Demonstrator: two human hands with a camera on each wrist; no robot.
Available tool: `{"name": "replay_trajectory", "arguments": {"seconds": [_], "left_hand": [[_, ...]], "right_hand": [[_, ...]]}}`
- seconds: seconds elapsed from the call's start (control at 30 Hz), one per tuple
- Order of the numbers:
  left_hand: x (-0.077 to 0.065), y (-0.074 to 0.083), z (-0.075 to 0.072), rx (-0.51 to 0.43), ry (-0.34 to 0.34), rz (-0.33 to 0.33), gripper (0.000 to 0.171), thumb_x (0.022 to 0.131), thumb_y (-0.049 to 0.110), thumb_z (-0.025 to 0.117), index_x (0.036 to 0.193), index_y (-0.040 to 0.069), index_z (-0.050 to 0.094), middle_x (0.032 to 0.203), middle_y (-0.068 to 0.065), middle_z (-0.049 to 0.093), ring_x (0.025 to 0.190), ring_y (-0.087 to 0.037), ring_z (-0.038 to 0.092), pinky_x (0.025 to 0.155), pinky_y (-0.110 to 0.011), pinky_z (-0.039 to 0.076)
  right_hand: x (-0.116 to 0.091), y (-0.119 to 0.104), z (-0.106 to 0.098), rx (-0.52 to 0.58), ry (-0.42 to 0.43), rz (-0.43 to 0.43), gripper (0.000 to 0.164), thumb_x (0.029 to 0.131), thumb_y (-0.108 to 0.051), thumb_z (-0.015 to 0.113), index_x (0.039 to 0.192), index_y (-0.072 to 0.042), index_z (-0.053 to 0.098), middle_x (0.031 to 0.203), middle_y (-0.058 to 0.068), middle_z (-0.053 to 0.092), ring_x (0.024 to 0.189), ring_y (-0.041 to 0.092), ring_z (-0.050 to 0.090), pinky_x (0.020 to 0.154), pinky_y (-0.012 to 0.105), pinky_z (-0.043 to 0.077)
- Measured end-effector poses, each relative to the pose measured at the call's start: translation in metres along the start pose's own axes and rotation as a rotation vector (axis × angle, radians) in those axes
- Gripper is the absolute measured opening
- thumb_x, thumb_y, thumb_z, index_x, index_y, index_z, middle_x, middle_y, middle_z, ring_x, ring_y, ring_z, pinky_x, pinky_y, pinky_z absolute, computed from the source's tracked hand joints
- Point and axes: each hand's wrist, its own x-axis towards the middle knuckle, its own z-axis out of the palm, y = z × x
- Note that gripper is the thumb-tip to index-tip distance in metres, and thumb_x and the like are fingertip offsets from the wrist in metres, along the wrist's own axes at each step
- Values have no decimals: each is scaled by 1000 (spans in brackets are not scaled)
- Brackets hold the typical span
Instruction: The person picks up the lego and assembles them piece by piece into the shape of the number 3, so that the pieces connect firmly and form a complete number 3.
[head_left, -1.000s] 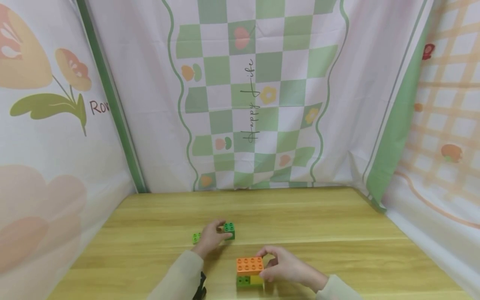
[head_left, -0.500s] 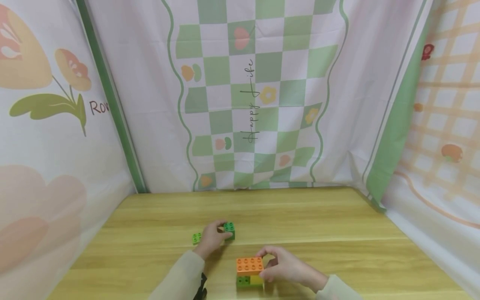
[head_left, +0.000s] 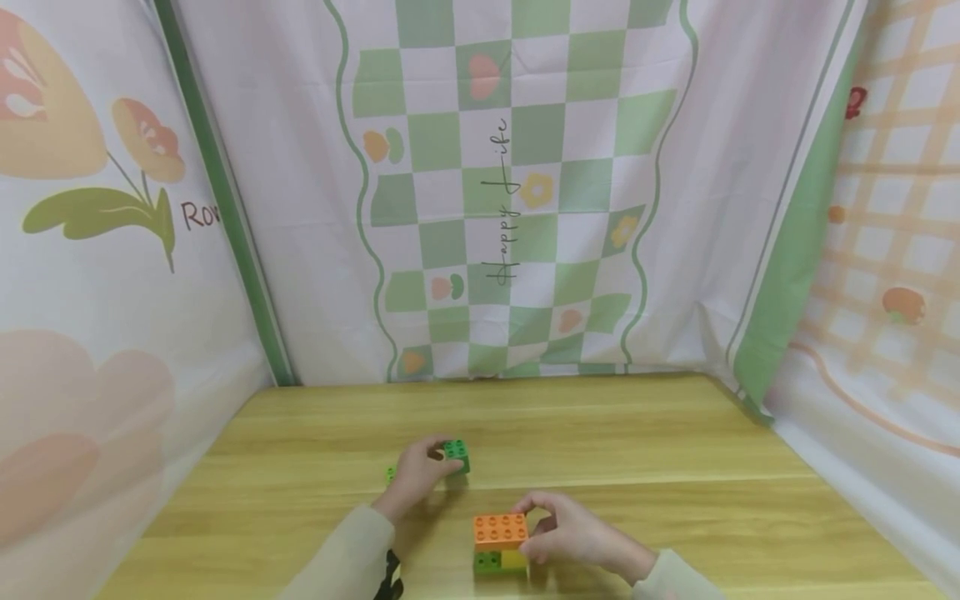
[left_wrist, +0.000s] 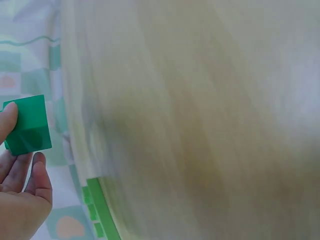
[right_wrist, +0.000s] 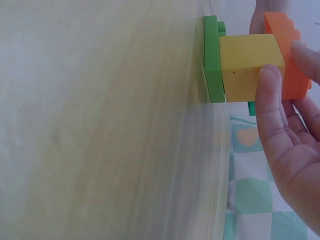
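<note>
My left hand (head_left: pixel 417 468) pinches a dark green toy building brick (head_left: pixel 456 455) between thumb and fingers; in the left wrist view this green brick (left_wrist: pixel 31 125) shows its smooth sides, apart from the tabletop. Partly behind that hand lies a flat light green brick (head_left: pixel 391 474), seen edge-on as a light green strip (left_wrist: pixel 103 210) in the left wrist view. Nearer the front, my right hand (head_left: pixel 566 533) holds a small stack from its right side. An orange brick (head_left: pixel 499 527) tops the stack, over a yellow brick (right_wrist: pixel 245 55) and a flat green base brick (right_wrist: pixel 212 60).
The wooden table (head_left: pixel 675 467) carries all the bricks. Behind it hangs a checkered cloth curtain (head_left: pixel 532 225), with printed cloth on the left side (head_left: pixel 97 283) and right side (head_left: pixel 892 250) too.
My left hand has lifted the dark green brick slightly and shifted a little left, covering more of the light green brick. The right hand and the stack stay put.
</note>
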Motion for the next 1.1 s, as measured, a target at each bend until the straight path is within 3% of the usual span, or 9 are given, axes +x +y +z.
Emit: {"name": "replay_trajectory", "arguments": {"seconds": [0.27,0.6,0.87,1.1], "left_hand": [[-8,11,3,-18,-45,61,44,81,27,71,116,4,59,101,-6,59,92,-23,54,71,-32,49],[-18,38,8,-18,-58,89,47,77,31,74,115,7,60,99,0,61,91,-19,55,79,-37,46],[-27,56,12,-80,-123,137,39,77,26,74,110,10,62,95,3,63,91,-16,56,81,-37,45],[-38,69,17,-115,-168,142,36,77,27,74,109,13,63,91,7,63,87,-12,56,80,-35,44]], "right_hand": [[0,0,-1,30,-16,-4,37,81,-6,68,114,0,53,80,13,62,69,21,60,63,33,52],[-1,2,-3,35,-52,-18,37,83,-11,67,115,-1,52,81,11,64,71,22,62,67,35,53],[-1,0,-2,23,-29,-13,35,83,-8,67,115,0,52,78,13,63,68,23,61,65,35,53],[0,1,-2,40,-48,-32,36,85,-8,65,116,2,51,90,15,61,73,23,61,65,34,53]]}}
